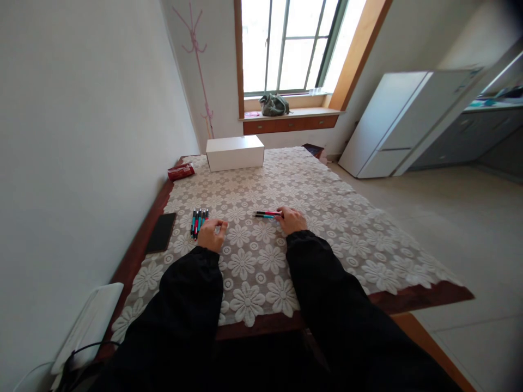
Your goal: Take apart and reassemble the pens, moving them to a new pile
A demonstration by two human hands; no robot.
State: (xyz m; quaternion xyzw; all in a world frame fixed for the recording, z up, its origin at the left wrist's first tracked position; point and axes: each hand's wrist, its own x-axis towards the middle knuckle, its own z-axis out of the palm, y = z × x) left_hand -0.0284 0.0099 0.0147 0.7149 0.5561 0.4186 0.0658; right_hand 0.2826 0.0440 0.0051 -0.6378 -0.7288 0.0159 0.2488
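Note:
My right hand [292,220] rests on the tablecloth, its fingertips closed on the near ends of two pens. One is a red-and-black pen [267,213], the other a blue-and-black pen [265,216]; they lie side by side, pointing left. To the left, several pens [199,220] in blue, red and black are lined up in a row, roughly parallel. My left hand [211,235] is right beside that row and covers the lower ends of some pens. Its fingers are loosely curled toward the right, with a small gap at the thumb and nothing visible between them.
A lace flower tablecloth [253,261] covers the wooden table. A black flat notebook-like object [161,233] lies at the left edge, with a red packet [181,171] farther back. A white box [236,155] stands at the far end. A white device [87,326] with cables is at lower left.

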